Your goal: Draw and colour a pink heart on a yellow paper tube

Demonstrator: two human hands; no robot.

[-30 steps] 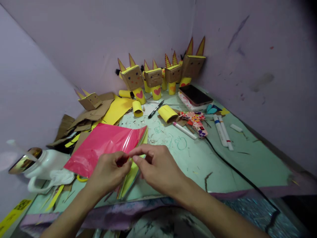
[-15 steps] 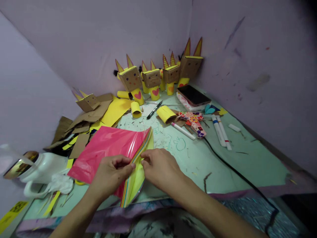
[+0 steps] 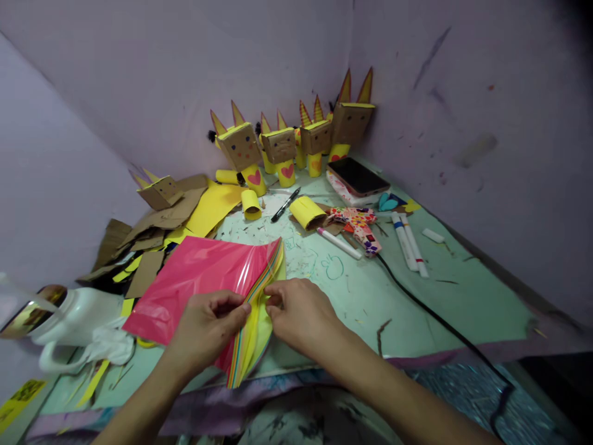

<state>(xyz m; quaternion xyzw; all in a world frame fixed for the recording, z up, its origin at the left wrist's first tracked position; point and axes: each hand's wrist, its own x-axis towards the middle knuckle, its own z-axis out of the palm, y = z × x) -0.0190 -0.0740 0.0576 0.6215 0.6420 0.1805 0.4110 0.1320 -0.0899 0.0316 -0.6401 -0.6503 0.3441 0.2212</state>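
Note:
A pack of coloured paper point(image 3: 199, 266) with a glossy pink top lies at the front of the table, its right edge showing several coloured layers. My left hand point(image 3: 210, 321) pinches the upper layers at that edge between thumb and fingers. Against the yellow sheets point(image 3: 259, 334) on the pack's right side, my right hand point(image 3: 301, 309) has its index finger and thumb close together. Its fingertips touch or nearly touch the yellow paper; whether a sheet is between them is partly hidden.
Cardboard-headed figures point(image 3: 238, 148) stand along the back wall. Cardboard scraps point(image 3: 176, 201) lie left, near a white mug point(image 3: 78, 315). To the right are a black pen point(image 3: 286, 205), a yellow tube point(image 3: 308, 213), a flower-patterned corded tool point(image 3: 356, 225), a phone point(image 3: 358, 176) and markers point(image 3: 410, 244).
The yellow sheets at the pack's right edge bulge apart slightly more near my right fingertips. Both hands stay nearly in place; the whole view has shifted slightly.

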